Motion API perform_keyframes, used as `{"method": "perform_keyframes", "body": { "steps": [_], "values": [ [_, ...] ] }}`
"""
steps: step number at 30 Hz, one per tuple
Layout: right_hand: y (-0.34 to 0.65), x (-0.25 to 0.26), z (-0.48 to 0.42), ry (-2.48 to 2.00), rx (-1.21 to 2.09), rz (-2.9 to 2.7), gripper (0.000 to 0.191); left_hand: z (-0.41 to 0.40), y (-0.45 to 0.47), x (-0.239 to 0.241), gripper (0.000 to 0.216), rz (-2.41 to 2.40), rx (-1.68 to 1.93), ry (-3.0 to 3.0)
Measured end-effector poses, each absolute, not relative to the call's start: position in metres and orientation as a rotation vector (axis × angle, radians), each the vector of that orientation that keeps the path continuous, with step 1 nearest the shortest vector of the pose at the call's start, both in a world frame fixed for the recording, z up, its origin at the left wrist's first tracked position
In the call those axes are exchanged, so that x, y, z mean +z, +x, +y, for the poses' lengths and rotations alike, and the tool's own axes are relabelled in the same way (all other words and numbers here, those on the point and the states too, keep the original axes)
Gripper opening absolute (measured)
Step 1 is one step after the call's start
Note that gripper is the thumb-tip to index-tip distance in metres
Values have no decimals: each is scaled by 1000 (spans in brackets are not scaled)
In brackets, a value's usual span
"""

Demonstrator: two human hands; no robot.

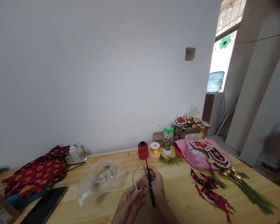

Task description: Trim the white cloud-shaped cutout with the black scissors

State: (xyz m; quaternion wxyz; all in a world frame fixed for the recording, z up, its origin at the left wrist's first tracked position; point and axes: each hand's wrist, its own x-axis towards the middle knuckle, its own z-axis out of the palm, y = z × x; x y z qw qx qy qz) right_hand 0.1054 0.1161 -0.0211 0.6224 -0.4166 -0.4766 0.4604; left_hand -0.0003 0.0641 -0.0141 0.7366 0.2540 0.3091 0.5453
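Note:
Near the front middle of the table, my left hand [131,199] pinches the lower edge of a pale, curvy-edged flat frame [134,179] with an open middle. My right hand [156,183] is beside it at the frame's right side. A slim black pointed tool [150,189], perhaps tweezers, lies along my right hand's fingers, its thin tip upward and its wider end toward me. My fingers partly cover the frame's right side. Just beyond my hands stand a red thread cone [143,151] and a yellow thread spool [155,150].
Left: a clear plastic bag [105,177], patterned dark red cloth [39,171], a phone [45,205] and small bottles [80,151]. Right: an olive thread spool [167,143], fabric scraps [207,189], a pink bag [189,155] under embroidered pieces, green tassels [256,194] and a full cardboard box [192,132].

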Motion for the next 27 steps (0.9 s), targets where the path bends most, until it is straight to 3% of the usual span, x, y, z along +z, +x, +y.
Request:
{"method": "perform_keyframes", "body": {
  "steps": [5,9,18,27],
  "values": [
    [100,-24,115,-1042,1020,-1095,24,74,9,-27,22,865,1208,817],
    [106,-19,115,-1034,1031,-1190,24,80,7,-30,27,903,1226,798],
    [152,-19,95,-1263,349,-1897,26,78,-2,-20,22,894,1379,502],
    [150,-31,98,-1397,316,-1964,22,80,6,-26,24,977,1381,694]
  ]
}}
